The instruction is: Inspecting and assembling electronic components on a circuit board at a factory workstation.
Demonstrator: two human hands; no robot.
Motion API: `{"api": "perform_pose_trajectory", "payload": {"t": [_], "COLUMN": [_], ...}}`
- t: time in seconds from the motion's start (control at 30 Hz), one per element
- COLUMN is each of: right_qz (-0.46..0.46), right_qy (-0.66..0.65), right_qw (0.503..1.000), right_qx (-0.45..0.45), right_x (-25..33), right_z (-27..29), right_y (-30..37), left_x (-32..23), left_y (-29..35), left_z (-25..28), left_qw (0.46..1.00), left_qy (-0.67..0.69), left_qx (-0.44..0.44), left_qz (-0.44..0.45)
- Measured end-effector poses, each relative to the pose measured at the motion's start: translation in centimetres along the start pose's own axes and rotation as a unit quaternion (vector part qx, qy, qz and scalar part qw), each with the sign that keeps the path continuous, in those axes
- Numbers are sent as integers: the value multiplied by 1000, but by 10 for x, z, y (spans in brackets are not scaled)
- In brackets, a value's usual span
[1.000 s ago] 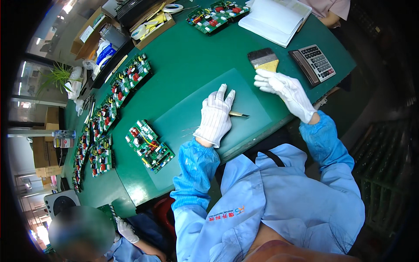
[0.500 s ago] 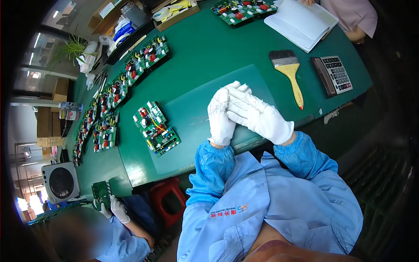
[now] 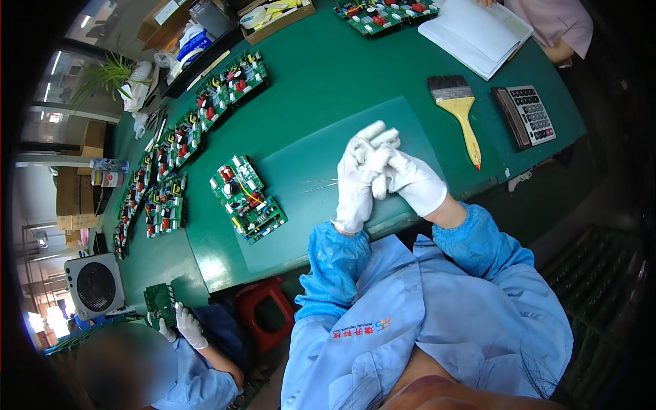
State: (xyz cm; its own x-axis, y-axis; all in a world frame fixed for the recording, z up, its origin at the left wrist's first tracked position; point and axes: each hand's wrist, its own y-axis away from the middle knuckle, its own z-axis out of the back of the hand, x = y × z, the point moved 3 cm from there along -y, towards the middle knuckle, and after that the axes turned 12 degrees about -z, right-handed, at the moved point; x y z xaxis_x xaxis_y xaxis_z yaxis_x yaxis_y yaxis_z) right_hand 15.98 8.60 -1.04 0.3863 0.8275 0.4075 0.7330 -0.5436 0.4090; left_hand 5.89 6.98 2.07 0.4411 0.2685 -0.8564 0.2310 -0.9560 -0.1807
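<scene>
White gloves cover both of my hands, which meet over the near edge of the table. My left hand [image 3: 355,181] has its fingers stretched up and away from me, slightly bent. Curled fingers of my right hand [image 3: 415,183] press against the left glove around its thumb and palm; the exact grip is partly hidden. Beside my left hand, two thin metal prongs like tweezers [image 3: 320,184] lie on the translucent mat [image 3: 290,174], their other end out of sight. Further left rests a green circuit board [image 3: 247,199] carrying red, white and black parts and a yellow wire.
Rows of populated circuit boards [image 3: 179,143] line the table's left side. To the right lie a paint brush [image 3: 459,116], a calculator [image 3: 529,115] and an open notebook [image 3: 475,34]. Co-workers sit at lower left and far right. A red stool [image 3: 265,314] stands below the table edge.
My hands were laid flat against each other, palm to palm. Now the right fingers have curled onto the left glove, and the left fingers show more separately.
</scene>
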Motion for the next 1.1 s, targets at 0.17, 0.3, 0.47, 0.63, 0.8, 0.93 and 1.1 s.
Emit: {"api": "perform_pose_trajectory", "payload": {"t": [0.17,0.3,0.47,0.63,0.8,0.93,1.1], "right_qz": [42,9,38,19,222,6,451], "right_qy": [183,92,207,237,447,459,528], "right_qw": [982,996,977,971,865,888,691], "right_qx": [-30,5,31,8,53,0,199], "right_x": [-5,-12,-1,-5,5,17,69], "right_z": [1,-13,-2,-3,-40,-44,-136], "right_y": [3,-1,-7,-10,6,35,96], "left_x": [-1,-6,-17,-5,-6,-4,-14], "left_y": [5,1,0,-3,-6,-28,-55], "left_z": [20,32,21,32,39,89,137], "left_qw": [997,994,999,992,990,974,965], "left_qy": [-44,-43,-25,-117,-10,111,4], "left_qx": [-16,-80,-19,13,-105,-169,-198], "left_qz": [-58,-58,-16,-40,-92,-107,-173]}}
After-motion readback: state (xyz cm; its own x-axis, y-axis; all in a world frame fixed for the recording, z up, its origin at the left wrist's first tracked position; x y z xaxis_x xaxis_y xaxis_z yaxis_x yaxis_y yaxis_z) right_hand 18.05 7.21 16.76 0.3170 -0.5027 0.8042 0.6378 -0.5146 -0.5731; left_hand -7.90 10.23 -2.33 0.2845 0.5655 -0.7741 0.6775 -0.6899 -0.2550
